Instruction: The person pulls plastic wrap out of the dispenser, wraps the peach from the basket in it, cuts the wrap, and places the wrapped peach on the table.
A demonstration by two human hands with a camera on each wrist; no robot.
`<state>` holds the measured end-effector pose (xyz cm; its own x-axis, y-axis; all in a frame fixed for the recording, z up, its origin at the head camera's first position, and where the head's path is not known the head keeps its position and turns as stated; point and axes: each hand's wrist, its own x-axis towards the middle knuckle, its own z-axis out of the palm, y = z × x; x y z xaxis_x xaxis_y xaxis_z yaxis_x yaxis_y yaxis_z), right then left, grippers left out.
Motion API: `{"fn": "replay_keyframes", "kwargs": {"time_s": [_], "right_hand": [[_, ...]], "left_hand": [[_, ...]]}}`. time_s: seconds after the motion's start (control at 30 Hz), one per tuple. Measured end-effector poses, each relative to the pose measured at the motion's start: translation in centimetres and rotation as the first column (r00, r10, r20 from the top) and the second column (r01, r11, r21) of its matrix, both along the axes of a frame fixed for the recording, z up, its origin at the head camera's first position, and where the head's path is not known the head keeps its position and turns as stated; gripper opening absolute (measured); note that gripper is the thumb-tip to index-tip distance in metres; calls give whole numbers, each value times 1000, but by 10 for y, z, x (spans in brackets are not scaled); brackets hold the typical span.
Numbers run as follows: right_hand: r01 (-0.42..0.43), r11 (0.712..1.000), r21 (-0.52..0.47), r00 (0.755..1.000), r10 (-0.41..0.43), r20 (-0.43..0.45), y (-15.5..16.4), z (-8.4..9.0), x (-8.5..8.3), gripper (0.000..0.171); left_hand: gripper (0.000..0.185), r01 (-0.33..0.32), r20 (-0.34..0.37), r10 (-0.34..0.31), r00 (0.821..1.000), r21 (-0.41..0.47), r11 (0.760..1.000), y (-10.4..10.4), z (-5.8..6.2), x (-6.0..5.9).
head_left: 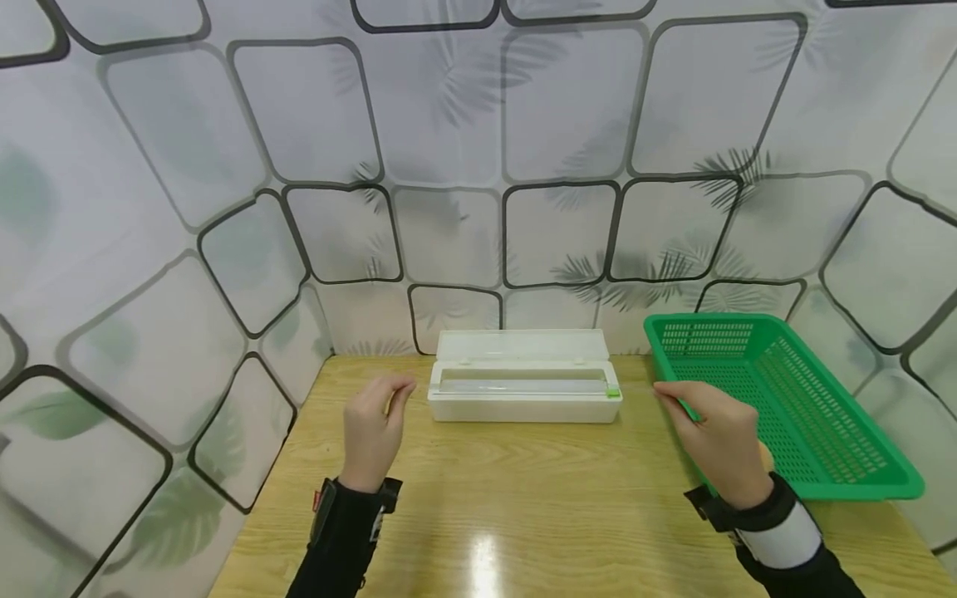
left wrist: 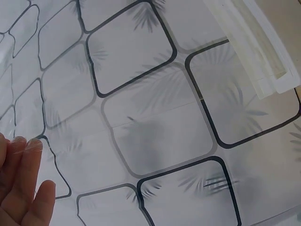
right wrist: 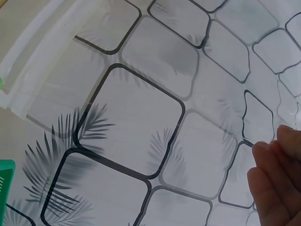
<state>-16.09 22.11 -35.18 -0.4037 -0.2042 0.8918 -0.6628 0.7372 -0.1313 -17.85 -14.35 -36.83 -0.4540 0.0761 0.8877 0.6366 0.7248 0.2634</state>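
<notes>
My left hand (head_left: 399, 390) and right hand (head_left: 668, 390) are raised above the wooden table (head_left: 523, 498), a box-length apart, each with thumb and forefinger pinched. A thin clear film (left wrist: 33, 143) glints over the left fingers (left wrist: 23, 183); its faint edge (right wrist: 230, 136) also shows near the right fingers (right wrist: 277, 179). Both hands seem to pinch this sheet, which is almost invisible in the head view. Just beyond them lies a long white dispenser box (head_left: 523, 390) with its lid open, a roll inside and a green tab at its right end.
A green plastic mesh basket (head_left: 785, 399) sits on the table's right side, close to my right hand. Patterned walls (head_left: 463, 208) close in the back and left. The box (left wrist: 254, 47) (right wrist: 33, 61) and a basket corner (right wrist: 5, 183) show in the wrist views.
</notes>
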Motion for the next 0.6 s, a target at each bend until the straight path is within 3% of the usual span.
{"fn": "replay_keyframes", "kwargs": {"time_s": [0.17,0.27,0.4,0.6], "right_hand": [[12,1000,19,1000,-11,-29,0,-2,7,41],[17,1000,23,999,-16,-39,-1,-3,11,40],[6,1000,13,998,-5,-65,-2,-3,13,38],[-2,1000,-27,993,-1,-117,-5,-4,15,37]], "left_hand": [[10,13,-9,-13,1000,-36,999,-2,-3,12],[3,25,-7,-25,1000,-41,999,-4,-5,17],[22,38,-2,-38,999,-31,999,-5,-6,21],[22,59,-52,-58,997,12,998,-3,-5,24]]}}
